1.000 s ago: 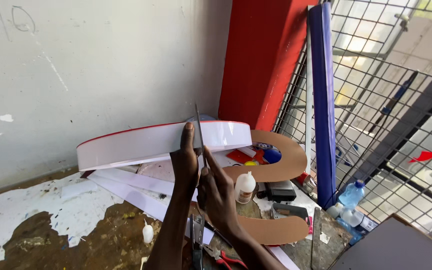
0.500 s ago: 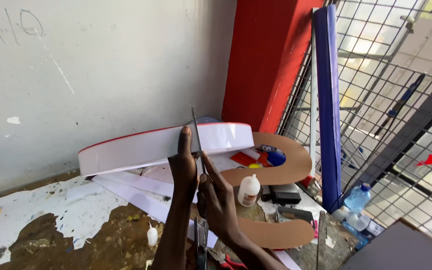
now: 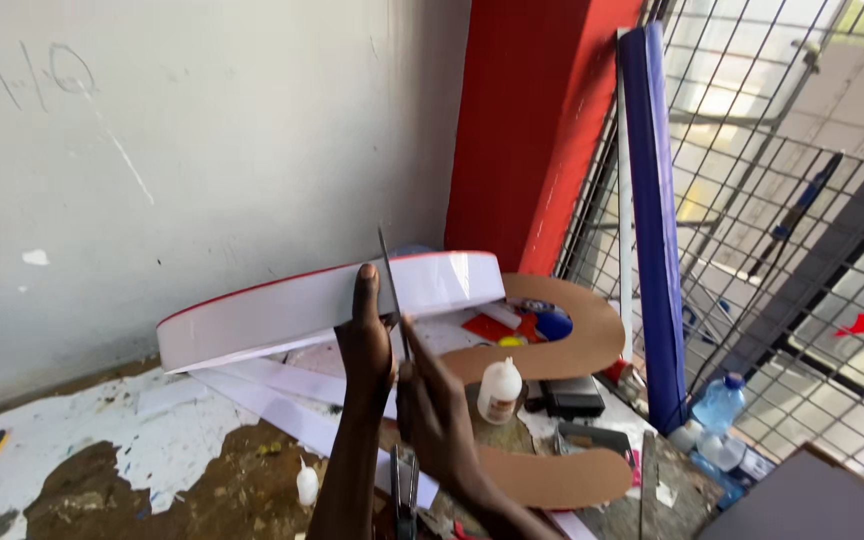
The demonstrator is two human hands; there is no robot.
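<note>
From the head view, the left hand (image 3: 364, 345) is raised upright, its fingers pressed against the face of a long white strip with a red edge (image 3: 332, 300) that curves across the middle of the worktop (image 3: 202, 490). The right hand (image 3: 437, 415) sits just beside it, fingers pinched together around a thin metal blade (image 3: 392, 290) that stands upright, its tip reaching above the strip's top edge.

I count two small white glue bottles: one (image 3: 499, 390) just right of the hands, one tiny one (image 3: 307, 485) lying near the front edge. One clear water bottle (image 3: 720, 405) stands at the right edge. One brown curved board cutout (image 3: 562, 350) lies behind the hands.

The worktop is stained brown with torn white paper. Behind it are a grey wall (image 3: 202, 150), a red pillar (image 3: 532, 130), one blue roll (image 3: 652, 230) leaning upright, and a wire grille (image 3: 792, 200) on the right.
</note>
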